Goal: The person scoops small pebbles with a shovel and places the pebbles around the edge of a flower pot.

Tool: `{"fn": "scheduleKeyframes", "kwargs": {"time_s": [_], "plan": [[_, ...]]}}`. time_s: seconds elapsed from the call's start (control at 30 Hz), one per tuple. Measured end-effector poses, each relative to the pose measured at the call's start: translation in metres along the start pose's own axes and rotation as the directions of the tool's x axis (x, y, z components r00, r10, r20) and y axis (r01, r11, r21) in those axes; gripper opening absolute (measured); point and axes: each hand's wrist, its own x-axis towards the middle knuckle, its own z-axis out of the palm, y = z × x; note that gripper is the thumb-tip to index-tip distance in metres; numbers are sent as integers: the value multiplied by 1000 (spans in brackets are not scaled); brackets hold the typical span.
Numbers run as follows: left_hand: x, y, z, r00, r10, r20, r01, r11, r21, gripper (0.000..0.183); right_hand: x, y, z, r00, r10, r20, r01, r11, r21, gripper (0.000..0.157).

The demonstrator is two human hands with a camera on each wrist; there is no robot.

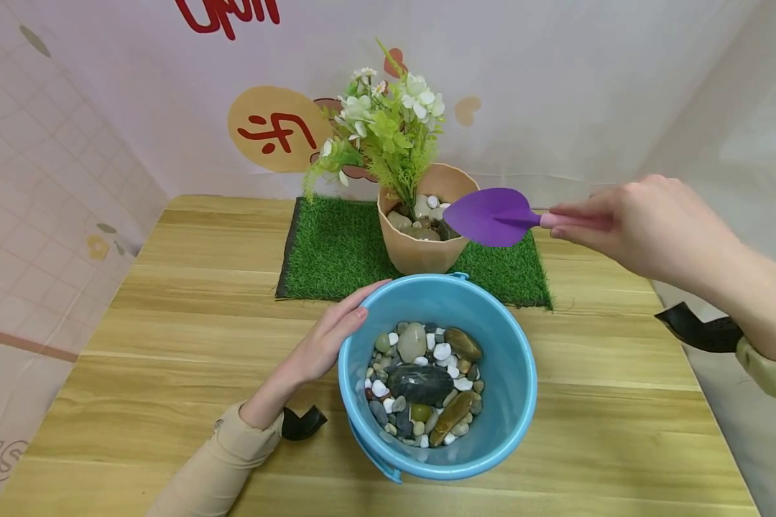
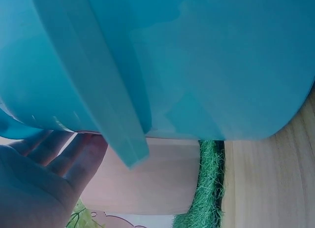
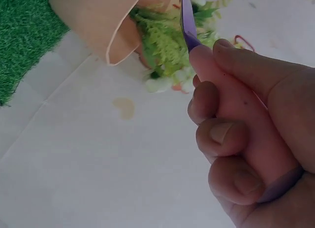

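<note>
In the head view, my right hand (image 1: 662, 222) grips the pink handle of a purple hand trowel (image 1: 491, 217), its fingers curled round it in the right wrist view. The trowel's blade hangs by the right rim of a peach flower pot (image 1: 420, 251); I see no stones on it. White flowers with green leaves (image 1: 388, 122) stand among stones in the pot. My left hand (image 1: 326, 337) rests against the outside of a blue bucket (image 1: 524, 359), fingers fairly straight along its wall near the rim. Stones and pebbles (image 1: 420, 384) cover the bucket's bottom, a large dark one among them.
The pot stands on a green turf mat (image 1: 330, 248) behind the bucket. A wooden table (image 1: 187, 323) lies under everything. A printed white cloth (image 1: 556, 86) hangs at the back. The bucket's handle (image 1: 371, 452) hangs down at its lower left.
</note>
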Motion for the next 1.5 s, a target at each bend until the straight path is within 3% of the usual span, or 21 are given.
{"fn": "scheduleKeyframes", "kwargs": {"time_s": [0.13,0.33,0.63,0.77,0.87,1.07,1.33,1.5], "plan": [[0,-1,0,1000,0,1,0,1000,3,57,-13,-11,1,998,-61,-12,61,998,6,29],[-1,-1,-1,1000,-7,1,7,1000,-1,57,-28,-24,6,973,-225,-53,225,974,-6,35],[-1,-1,0,1000,-15,7,15,1000,-11,58,-41,-42,17,943,-329,-46,327,944,-48,35],[0,-1,0,1000,-14,4,14,1000,-5,58,-47,-52,26,929,-370,13,371,928,-29,32],[-1,-1,0,1000,-13,-2,13,1000,2,58,-51,-60,35,916,-387,102,391,921,-12,19],[-1,-2,-1,1000,-15,-7,15,1000,12,58,-56,-73,53,866,-460,196,472,881,-16,12],[-1,-3,-1,1000,-12,-11,12,1000,11,58,-52,-97,69,811,-505,297,559,818,-135,18],[-1,-3,-1,1000,-11,-9,11,1000,13,57,-60,-117,73,803,-518,295,592,750,-294,22]]}}
